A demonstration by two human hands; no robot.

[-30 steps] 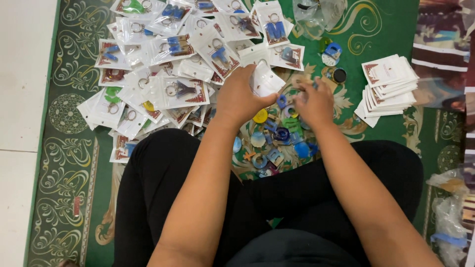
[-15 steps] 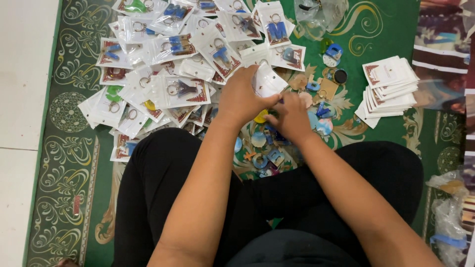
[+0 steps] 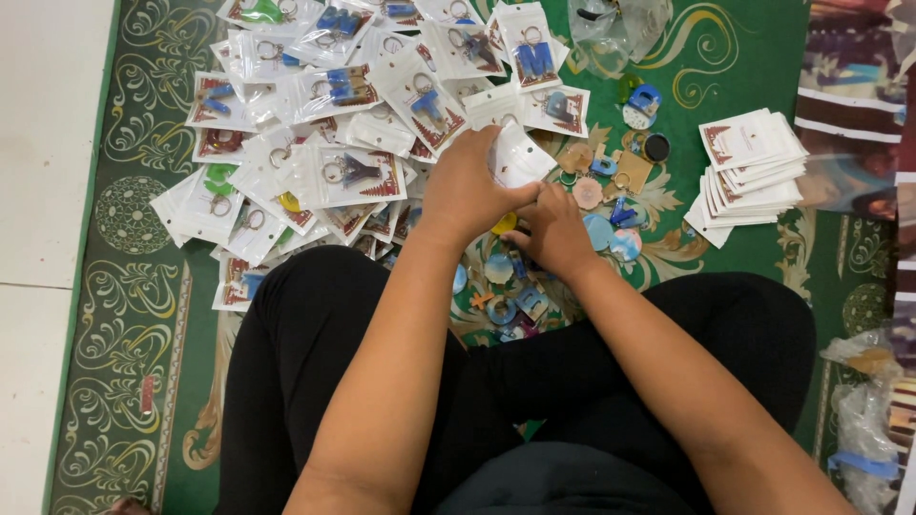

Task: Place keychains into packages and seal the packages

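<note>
I sit cross-legged on a green patterned carpet (image 3: 143,315). My left hand (image 3: 468,191) holds a small clear plastic pouch (image 3: 520,160) with a white card inside. My right hand (image 3: 553,234) is closed just below the pouch, fingers touching my left hand; what it grips is hidden. Under both hands lies a scatter of loose colourful keychains (image 3: 601,205), letters and round charms. A big heap of packed keychain pouches (image 3: 334,124) spreads to the upper left.
A stack of white backing cards (image 3: 749,167) lies at the right. A clear plastic bag (image 3: 615,33) sits at the top. White floor tiles (image 3: 43,191) border the carpet on the left. More plastic bags (image 3: 868,410) lie at the lower right.
My right hand has moved left from the loose keychains to just under the pouch and my left hand. The left hand has kept hold of the pouch.
</note>
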